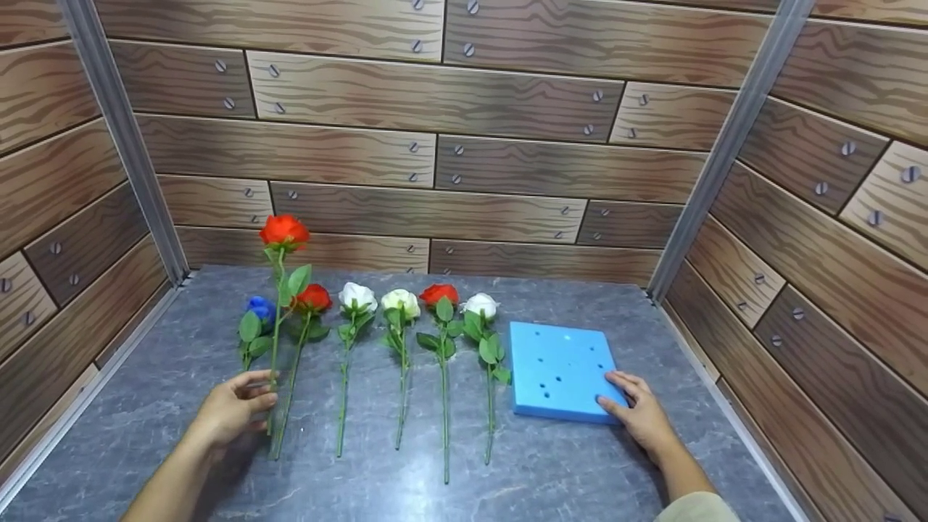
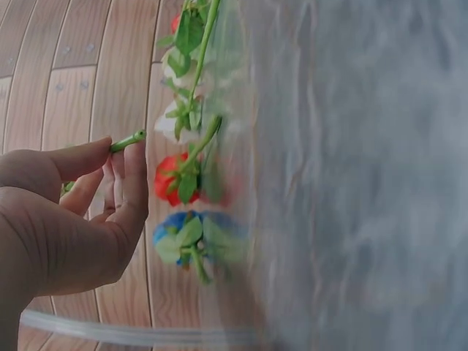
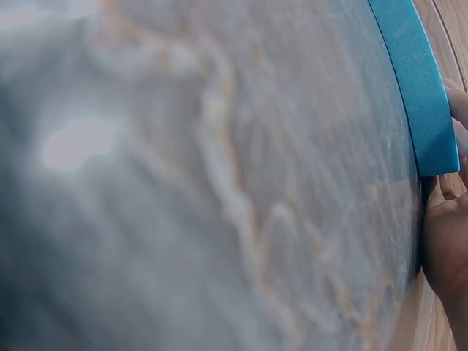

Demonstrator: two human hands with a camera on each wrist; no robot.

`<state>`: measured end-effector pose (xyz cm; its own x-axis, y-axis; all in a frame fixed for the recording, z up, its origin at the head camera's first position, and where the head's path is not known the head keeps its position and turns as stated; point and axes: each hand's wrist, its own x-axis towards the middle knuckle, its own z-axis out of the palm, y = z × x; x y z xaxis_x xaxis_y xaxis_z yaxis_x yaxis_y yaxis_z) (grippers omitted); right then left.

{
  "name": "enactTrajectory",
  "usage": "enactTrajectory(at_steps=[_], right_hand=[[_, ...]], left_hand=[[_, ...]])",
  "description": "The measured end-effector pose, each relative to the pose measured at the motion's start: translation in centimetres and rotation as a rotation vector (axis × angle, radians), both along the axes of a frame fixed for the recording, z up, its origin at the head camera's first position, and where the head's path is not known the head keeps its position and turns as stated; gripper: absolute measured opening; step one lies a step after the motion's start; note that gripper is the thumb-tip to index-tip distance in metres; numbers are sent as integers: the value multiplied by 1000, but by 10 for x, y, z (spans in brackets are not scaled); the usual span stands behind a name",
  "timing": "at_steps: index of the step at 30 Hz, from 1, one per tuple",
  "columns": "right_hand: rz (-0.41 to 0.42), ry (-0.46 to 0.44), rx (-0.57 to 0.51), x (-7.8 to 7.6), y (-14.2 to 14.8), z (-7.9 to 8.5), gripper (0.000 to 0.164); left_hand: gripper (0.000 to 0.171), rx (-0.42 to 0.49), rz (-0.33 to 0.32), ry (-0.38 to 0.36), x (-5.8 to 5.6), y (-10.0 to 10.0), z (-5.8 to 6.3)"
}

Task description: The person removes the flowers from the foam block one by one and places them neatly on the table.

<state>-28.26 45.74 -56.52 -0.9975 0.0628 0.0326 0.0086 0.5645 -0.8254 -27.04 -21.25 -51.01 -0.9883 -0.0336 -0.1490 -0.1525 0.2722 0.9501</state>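
Observation:
My left hand [image 1: 235, 409] pinches the lower stem of a red rose [image 1: 285, 232], which stands upright above the table. In the left wrist view, the cut stem end [image 2: 130, 140] pokes out between thumb and fingers. My right hand [image 1: 641, 417] rests on the right edge of a blue foam board [image 1: 565, 362] with several small holes in its top. Its thumb and fingertips touch the board near the close right corner. In the right wrist view, the board's side [image 3: 420, 88] shows with the hand partly cut off by the frame.
In a row left of the board lie a blue rose [image 1: 261, 310], a second red rose [image 1: 313, 297], a white rose [image 1: 357, 296], a cream rose [image 1: 401, 303], another red rose [image 1: 439, 293] and another white rose [image 1: 481, 305]. Wood-patterned walls [image 1: 348, 159] enclose the grey marbled table [image 1: 362, 493].

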Motion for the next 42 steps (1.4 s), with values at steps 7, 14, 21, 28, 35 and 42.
enactTrajectory(at_steps=[7, 14, 21, 28, 35, 42], right_hand=[[13, 6, -13, -2, -6, 0, 71], [-1, -1, 17, 0, -2, 1, 71], [1, 2, 21, -2, 1, 2, 72], [12, 0, 19, -1, 1, 0, 71], [9, 1, 17, -1, 1, -1, 71], [7, -7, 7, -1, 1, -1, 71]], left_hand=[[54, -32, 21, 11, 6, -28, 5], [57, -64, 32, -4, 8, -44, 6], [58, -149, 18, 12, 9, -65, 2], [63, -159, 7, -31, 9, -87, -5], [64, -123, -8, -94, 9, -100, -7], [65, -110, 3, -179, 6, -110, -12]])
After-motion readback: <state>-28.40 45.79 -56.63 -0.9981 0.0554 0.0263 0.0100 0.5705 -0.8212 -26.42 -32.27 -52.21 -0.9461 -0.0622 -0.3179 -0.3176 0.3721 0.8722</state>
